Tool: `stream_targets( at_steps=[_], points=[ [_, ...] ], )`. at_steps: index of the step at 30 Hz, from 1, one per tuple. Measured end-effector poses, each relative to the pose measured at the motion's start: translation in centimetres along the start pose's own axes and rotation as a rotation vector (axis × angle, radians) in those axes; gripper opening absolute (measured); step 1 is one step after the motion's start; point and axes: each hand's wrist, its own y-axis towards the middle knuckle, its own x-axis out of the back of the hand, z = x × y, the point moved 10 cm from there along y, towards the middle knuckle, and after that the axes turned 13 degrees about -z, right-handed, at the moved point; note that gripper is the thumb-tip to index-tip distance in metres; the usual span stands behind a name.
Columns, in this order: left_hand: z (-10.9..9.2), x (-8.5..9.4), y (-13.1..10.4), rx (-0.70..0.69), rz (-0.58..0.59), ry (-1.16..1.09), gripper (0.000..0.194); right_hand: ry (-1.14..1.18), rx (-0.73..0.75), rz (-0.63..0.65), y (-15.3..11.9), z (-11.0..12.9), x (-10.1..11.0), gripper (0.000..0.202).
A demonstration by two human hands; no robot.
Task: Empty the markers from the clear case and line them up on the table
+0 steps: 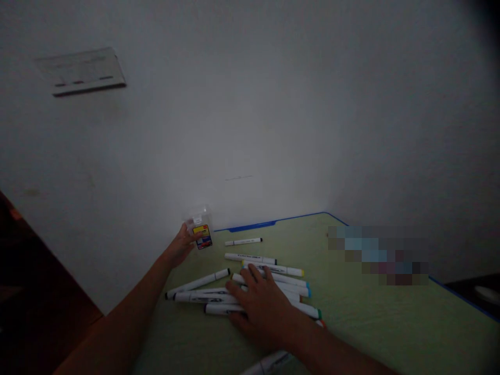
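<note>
My left hand (185, 240) grips a clear plastic case (199, 216) with a yellow, red and blue label, at the table's far left edge by the wall. Over a loose pile of white markers, my right hand (261, 302) lies with its fingers spread, touching several of them. Caps of yellow, light blue, green and black show at the markers' ends. A marker with a black cap (250, 258) lies just beyond my right fingertips, and a thinner marker (244, 241) is farther back. Another marker (197, 284) slants out on the left. Whatever is under my right palm is hidden.
The light green table (375, 323) has a blue edge and stands against a pale wall (273, 104). A blurred-out patch (378, 255) covers something at the table's right side. On the wall at upper left is a white panel (84, 70). One more marker (269, 363) lies near me.
</note>
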Motion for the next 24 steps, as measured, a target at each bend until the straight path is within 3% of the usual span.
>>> stream_targets(
  at_steps=[4,10,14,16,18,20,23,24],
  points=[
    [0.3,0.5,0.0,0.027,0.052,0.053,0.063,0.015,-0.013,0.027,0.1,0.0,0.0,0.053],
    [-0.8,1.2,-1.0,0.018,0.028,0.144,0.071,0.021,-0.02,0.052,0.3,-0.1,0.1,0.052],
    [-1.5,4.1,-4.0,-0.046,-0.191,0.335,0.082,0.027,0.0,0.05,0.0,0.1,0.0,0.058],
    [-0.8,4.9,-6.9,-0.027,-0.211,0.469,0.075,0.043,0.008,0.041,0.0,0.1,-0.1,0.065],
    [0.6,4.0,-10.2,0.04,-0.101,0.59,0.071,0.051,0.005,0.004,0.6,-0.5,0.1,0.07],
    [1.0,1.4,-13.6,-0.032,0.111,0.845,0.075,0.03,-0.008,-0.061,2.1,-1.9,0.8,0.069],
    [0.1,-1.9,-17.1,-0.051,0.207,0.982,0.081,-0.06,-0.043,-0.135,5.6,-5.2,1.5,0.06],
    [-0.9,-3.2,-17.7,-0.103,0.203,1.018,0.08,-0.093,-0.076,-0.097,6.8,-6.6,1.1,0.06]
  ],
)
